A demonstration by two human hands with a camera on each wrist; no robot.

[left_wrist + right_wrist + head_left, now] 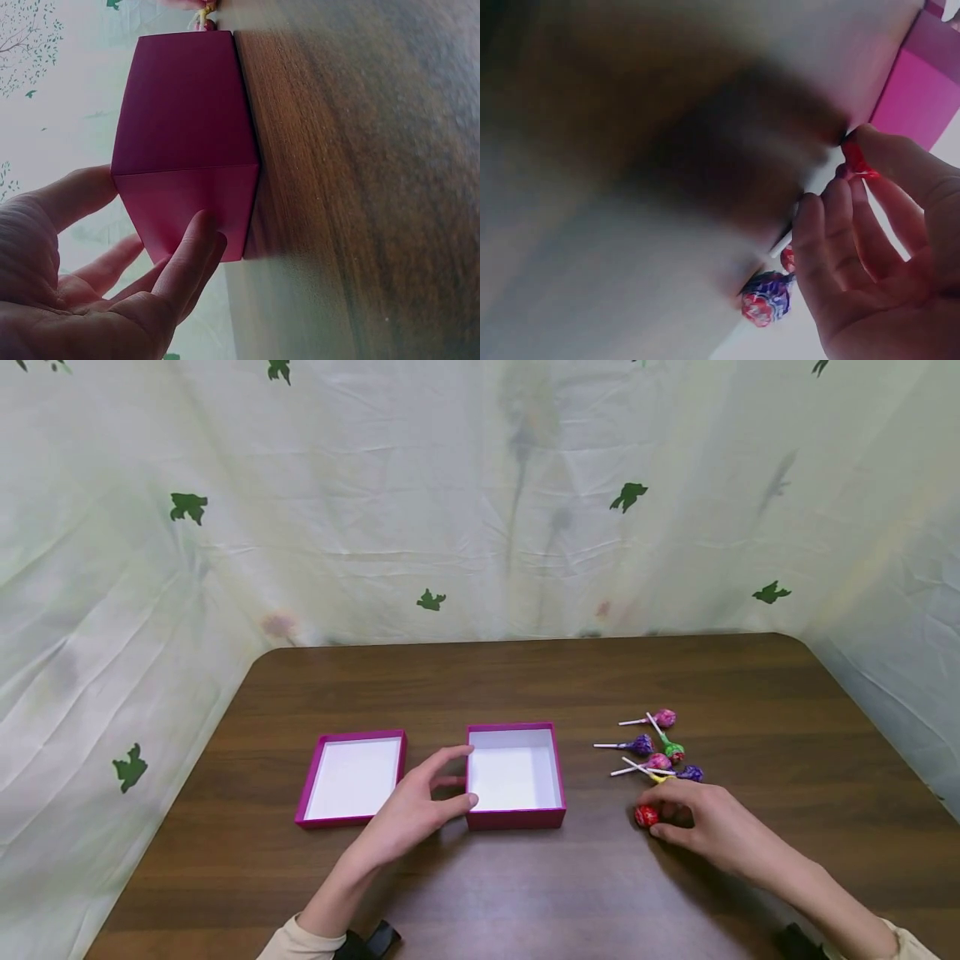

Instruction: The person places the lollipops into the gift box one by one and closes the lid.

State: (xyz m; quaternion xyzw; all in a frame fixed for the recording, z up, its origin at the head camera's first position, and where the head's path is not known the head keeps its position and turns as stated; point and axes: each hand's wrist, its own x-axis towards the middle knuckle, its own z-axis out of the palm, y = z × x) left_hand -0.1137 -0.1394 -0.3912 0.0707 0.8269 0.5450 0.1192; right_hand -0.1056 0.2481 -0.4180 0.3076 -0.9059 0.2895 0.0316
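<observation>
The right hand [711,821] pinches a red lollipop [645,816] between its fingertips.

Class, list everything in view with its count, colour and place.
Table: 1, brown, foreground
Box: 1, magenta outside, white inside, near table's middle
Lid: 1, magenta and white, left of box
Loose lollipops: 6 (two pink, two purple, one green, one yellow), right of box
Red lollipop: 1, red, in the right hand
Cloth: count unclear, whitish with green leaves, behind
Wrist gear: 2, black, at the wrists
Sleeves: 2, cream, forearms
Left hand: 1, touching box's left side
Right hand: 1, pinching red lollipop
</observation>
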